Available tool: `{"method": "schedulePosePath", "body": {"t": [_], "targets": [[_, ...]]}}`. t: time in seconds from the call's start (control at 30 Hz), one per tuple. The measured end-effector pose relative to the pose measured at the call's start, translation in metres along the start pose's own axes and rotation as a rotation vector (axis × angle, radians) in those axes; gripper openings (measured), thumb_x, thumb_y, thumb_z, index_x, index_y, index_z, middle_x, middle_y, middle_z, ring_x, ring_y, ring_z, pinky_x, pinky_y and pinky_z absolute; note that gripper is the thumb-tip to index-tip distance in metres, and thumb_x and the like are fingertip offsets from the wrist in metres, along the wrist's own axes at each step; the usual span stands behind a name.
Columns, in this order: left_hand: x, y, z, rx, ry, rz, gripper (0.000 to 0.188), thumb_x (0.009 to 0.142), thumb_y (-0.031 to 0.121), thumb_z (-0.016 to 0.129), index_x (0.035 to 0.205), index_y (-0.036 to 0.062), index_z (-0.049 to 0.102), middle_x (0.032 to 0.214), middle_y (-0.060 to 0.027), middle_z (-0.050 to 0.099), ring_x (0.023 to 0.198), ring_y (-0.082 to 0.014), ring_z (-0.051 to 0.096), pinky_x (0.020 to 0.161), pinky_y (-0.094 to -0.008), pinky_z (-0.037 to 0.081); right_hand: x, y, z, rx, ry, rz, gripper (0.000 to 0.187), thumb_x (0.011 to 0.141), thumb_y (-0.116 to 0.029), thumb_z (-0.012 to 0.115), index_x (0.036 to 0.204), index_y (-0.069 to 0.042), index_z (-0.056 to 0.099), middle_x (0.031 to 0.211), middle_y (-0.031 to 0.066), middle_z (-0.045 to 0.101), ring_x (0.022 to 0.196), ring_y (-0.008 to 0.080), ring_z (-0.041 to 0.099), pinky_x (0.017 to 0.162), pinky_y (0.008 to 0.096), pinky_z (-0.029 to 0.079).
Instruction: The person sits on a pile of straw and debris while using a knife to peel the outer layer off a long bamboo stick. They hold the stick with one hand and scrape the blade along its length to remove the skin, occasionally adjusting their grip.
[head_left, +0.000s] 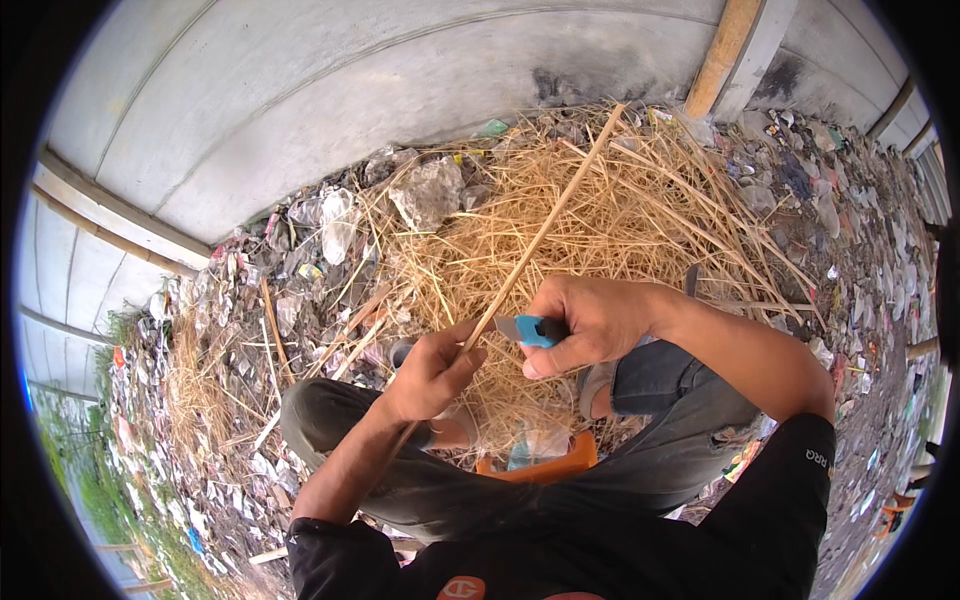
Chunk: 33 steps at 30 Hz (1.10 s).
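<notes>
My left hand (437,372) is closed around a long, thin bamboo strip (545,225). The strip slants from under my left forearm up to the far right, over the pile of shavings. In my right hand (588,318) is a blue-handled utility knife (543,331), fingers wrapped round the handle. Its short metal blade (508,327) points left, right by the strip just above my left fingers; whether it touches the strip I cannot tell. Pale, curly bamboo shavings (500,255) are heaped beyond my hands and between my feet.
An orange seat (545,462) shows between my bent legs. A grey stone (427,193) lies left of the heap. Loose bamboo pieces (350,335) and plastic litter (338,225) cover the ground. A grey panel wall (400,80) with a wooden post (725,55) stands beyond. A dark blade-like piece (691,280) sticks up behind my right wrist.
</notes>
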<state>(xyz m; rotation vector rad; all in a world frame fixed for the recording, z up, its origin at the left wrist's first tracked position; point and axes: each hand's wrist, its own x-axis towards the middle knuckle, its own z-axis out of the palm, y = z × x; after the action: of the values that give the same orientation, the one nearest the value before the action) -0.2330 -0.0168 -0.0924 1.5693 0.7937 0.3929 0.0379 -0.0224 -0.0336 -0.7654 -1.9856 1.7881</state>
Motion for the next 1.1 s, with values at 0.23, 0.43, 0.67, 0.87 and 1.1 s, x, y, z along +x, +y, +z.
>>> {"method": "schedulePosePath", "body": {"t": [0.23, 0.43, 0.67, 0.87, 1.1], "targets": [[-0.002, 0.015, -0.001, -0.035, 0.089, -0.069, 0.039, 0.105, 0.020, 0.054, 0.139, -0.0004, 0.056, 0.068, 0.0113, 0.045, 0.057, 0.0002, 0.037, 0.051, -0.0220, 0.028, -0.004, 0.005, -0.019, -0.556, 0.542, 0.257, 0.058, 0.103, -0.049, 0.054, 0.069, -0.002, 0.060, 0.052, 0.0064, 0.051, 0.047, 0.0200, 0.049, 0.051, 0.0408, 0.039], [-0.002, 0.021, 0.000, 0.008, 0.094, -0.061, 0.040, 0.108, 0.022, 0.050, 0.140, -0.0007, 0.055, 0.064, 0.0121, 0.040, 0.052, 0.0007, 0.034, 0.048, -0.0221, 0.025, -0.004, 0.011, -0.030, -0.719, 0.794, 0.242, 0.053, 0.109, -0.041, 0.043, 0.079, -0.001, 0.063, 0.051, 0.0103, 0.052, 0.045, 0.0270, 0.054, 0.048, 0.0438, 0.041], [-0.005, 0.019, 0.000, 0.052, 0.122, -0.023, 0.040, 0.107, 0.019, 0.051, 0.141, -0.0011, 0.053, 0.060, 0.0119, 0.039, 0.050, 0.0005, 0.033, 0.046, -0.0227, 0.023, 0.013, 0.022, -0.003, -0.589, 0.729, 0.194, 0.055, 0.107, -0.037, 0.047, 0.072, 0.002, 0.061, 0.049, 0.0156, 0.054, 0.043, 0.0305, 0.057, 0.045, 0.0451, 0.043], [-0.005, 0.015, -0.004, 0.128, 0.103, -0.019, 0.039, 0.106, 0.017, 0.053, 0.140, -0.0021, 0.053, 0.062, 0.0118, 0.040, 0.053, 0.0007, 0.033, 0.049, -0.0226, 0.024, 0.021, 0.033, 0.017, -0.468, 0.640, 0.156, 0.061, 0.108, -0.046, 0.044, 0.067, -0.002, 0.054, 0.048, 0.0067, 0.043, 0.042, 0.0171, 0.044, 0.043, 0.0412, 0.034], [-0.005, 0.022, -0.004, 0.036, 0.103, -0.058, 0.040, 0.104, 0.016, 0.054, 0.140, -0.0027, 0.054, 0.065, 0.0120, 0.042, 0.057, 0.0010, 0.035, 0.052, -0.0220, 0.025, 0.022, 0.032, 0.014, -0.383, 0.633, 0.256, 0.065, 0.107, -0.054, 0.043, 0.065, -0.005, 0.053, 0.047, 0.0019, 0.036, 0.041, 0.0150, 0.035, 0.042, 0.0388, 0.032]]}}
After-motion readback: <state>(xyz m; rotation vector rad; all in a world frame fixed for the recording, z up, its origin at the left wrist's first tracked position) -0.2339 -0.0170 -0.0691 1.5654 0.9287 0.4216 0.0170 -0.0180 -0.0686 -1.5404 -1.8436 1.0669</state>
